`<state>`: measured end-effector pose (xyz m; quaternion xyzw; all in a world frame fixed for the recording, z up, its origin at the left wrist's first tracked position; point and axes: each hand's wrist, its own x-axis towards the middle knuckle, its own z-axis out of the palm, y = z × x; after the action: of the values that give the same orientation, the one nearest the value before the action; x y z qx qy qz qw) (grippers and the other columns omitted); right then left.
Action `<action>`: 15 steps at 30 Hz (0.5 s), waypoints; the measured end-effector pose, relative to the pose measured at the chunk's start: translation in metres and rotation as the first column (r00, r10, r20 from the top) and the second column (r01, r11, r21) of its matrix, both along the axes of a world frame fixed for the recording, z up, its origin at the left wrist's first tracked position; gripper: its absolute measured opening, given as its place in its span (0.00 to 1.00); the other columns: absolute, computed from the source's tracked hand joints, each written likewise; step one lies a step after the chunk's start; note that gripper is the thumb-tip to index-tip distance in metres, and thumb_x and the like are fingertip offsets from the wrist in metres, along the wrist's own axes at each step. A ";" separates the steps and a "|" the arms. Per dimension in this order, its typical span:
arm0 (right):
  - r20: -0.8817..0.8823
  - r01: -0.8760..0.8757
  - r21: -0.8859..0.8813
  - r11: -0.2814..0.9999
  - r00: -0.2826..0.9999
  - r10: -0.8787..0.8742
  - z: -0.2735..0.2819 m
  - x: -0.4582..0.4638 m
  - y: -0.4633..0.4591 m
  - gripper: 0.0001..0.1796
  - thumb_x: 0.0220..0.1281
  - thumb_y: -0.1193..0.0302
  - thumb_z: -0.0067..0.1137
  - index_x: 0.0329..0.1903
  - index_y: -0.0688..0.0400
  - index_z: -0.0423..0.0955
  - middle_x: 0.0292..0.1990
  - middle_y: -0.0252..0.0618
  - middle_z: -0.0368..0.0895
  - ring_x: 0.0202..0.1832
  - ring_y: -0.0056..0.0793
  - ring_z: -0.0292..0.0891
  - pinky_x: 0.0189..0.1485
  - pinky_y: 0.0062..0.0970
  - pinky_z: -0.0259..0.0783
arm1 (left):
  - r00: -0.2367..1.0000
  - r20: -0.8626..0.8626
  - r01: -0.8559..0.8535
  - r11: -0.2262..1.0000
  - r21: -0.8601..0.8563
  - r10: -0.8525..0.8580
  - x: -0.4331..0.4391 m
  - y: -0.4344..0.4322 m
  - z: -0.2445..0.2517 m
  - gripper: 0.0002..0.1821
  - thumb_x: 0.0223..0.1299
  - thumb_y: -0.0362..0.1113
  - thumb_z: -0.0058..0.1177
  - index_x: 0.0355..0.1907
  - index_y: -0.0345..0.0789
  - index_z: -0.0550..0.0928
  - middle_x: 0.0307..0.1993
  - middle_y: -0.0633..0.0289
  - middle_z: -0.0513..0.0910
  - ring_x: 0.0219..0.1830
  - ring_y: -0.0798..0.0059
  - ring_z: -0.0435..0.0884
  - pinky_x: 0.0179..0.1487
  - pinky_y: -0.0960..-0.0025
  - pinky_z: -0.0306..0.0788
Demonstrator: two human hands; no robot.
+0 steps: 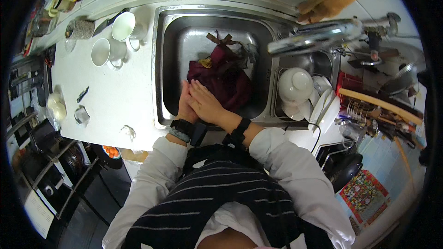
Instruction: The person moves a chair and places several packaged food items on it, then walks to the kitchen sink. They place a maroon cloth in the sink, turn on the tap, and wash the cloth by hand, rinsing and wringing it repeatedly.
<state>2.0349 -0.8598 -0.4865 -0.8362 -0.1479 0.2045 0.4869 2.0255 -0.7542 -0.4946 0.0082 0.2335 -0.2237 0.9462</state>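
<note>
My left hand and my right hand are pressed palm to palm over the near left part of a stainless steel sink. Their fingers are straight and held together, pointing away from me. No object shows between the palms, though the inner faces are hidden. Just beyond the fingertips, a dark red bundled cloth lies on the basin floor. Brown and dark ribbon-like strips stick out from its far end, and a small yellow patch shows at its left.
A chrome faucet reaches in from the right, above a rack of white bowls and plates. Two white mugs stand left of the sink, near a black-handled knife. A small dark-handled blade lies farther left.
</note>
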 end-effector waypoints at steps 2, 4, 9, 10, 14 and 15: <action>0.194 -0.062 -0.266 0.962 0.974 0.116 0.007 0.006 -0.010 0.30 0.72 0.54 0.33 0.64 0.66 0.61 0.68 0.55 0.56 0.71 0.53 0.49 0.72 0.49 0.44 | 0.985 -0.170 0.061 0.976 0.208 -0.025 -0.011 -0.007 0.002 0.21 0.73 0.48 0.37 0.59 0.39 0.70 0.56 0.58 0.75 0.57 0.65 0.74 0.63 0.58 0.66; 0.106 0.072 -0.322 0.944 0.994 -0.039 0.004 0.021 -0.026 0.35 0.70 0.49 0.32 0.64 0.67 0.60 0.68 0.56 0.56 0.71 0.52 0.48 0.69 0.61 0.40 | 0.970 -0.242 0.123 0.927 0.353 -0.036 -0.023 -0.020 0.006 0.20 0.73 0.45 0.36 0.61 0.38 0.68 0.58 0.57 0.74 0.58 0.63 0.73 0.65 0.57 0.65; -0.246 0.188 -0.093 0.978 0.947 -0.205 0.015 -0.004 -0.029 0.42 0.69 0.45 0.29 0.68 0.72 0.50 0.70 0.64 0.47 0.72 0.57 0.42 0.72 0.48 0.42 | 0.996 -0.083 0.075 0.880 0.470 -0.040 -0.040 -0.029 0.028 0.17 0.73 0.38 0.34 0.60 0.37 0.67 0.58 0.57 0.73 0.58 0.64 0.72 0.65 0.57 0.64; -0.176 0.078 -0.113 0.991 0.980 -0.097 0.029 -0.024 -0.027 0.40 0.71 0.47 0.28 0.69 0.71 0.48 0.71 0.61 0.44 0.73 0.55 0.39 0.72 0.50 0.41 | 0.996 -0.083 0.063 0.895 0.442 -0.029 -0.040 -0.027 0.032 0.17 0.73 0.37 0.35 0.60 0.36 0.67 0.57 0.57 0.73 0.59 0.65 0.72 0.64 0.59 0.65; -0.100 0.087 -0.244 0.966 0.988 -0.114 0.044 -0.025 -0.037 0.38 0.71 0.47 0.29 0.71 0.63 0.47 0.73 0.55 0.40 0.75 0.51 0.33 0.70 0.60 0.34 | 0.992 0.024 0.093 0.864 0.494 -0.120 -0.043 -0.030 0.061 0.18 0.72 0.34 0.34 0.62 0.34 0.65 0.56 0.56 0.74 0.58 0.64 0.73 0.64 0.59 0.65; -0.128 0.212 -0.189 0.959 0.963 -0.238 0.035 -0.006 -0.049 0.39 0.69 0.45 0.32 0.70 0.62 0.49 0.73 0.53 0.44 0.74 0.53 0.35 0.69 0.63 0.35 | 0.984 0.052 0.120 0.848 0.517 -0.171 -0.044 -0.032 0.072 0.19 0.72 0.33 0.34 0.62 0.33 0.65 0.57 0.55 0.74 0.58 0.63 0.73 0.65 0.59 0.65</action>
<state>2.0287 -0.9087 -0.4511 -0.8691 0.0036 0.2217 0.4422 1.9818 -0.7864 -0.4222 0.2873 0.2376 -0.2241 0.9004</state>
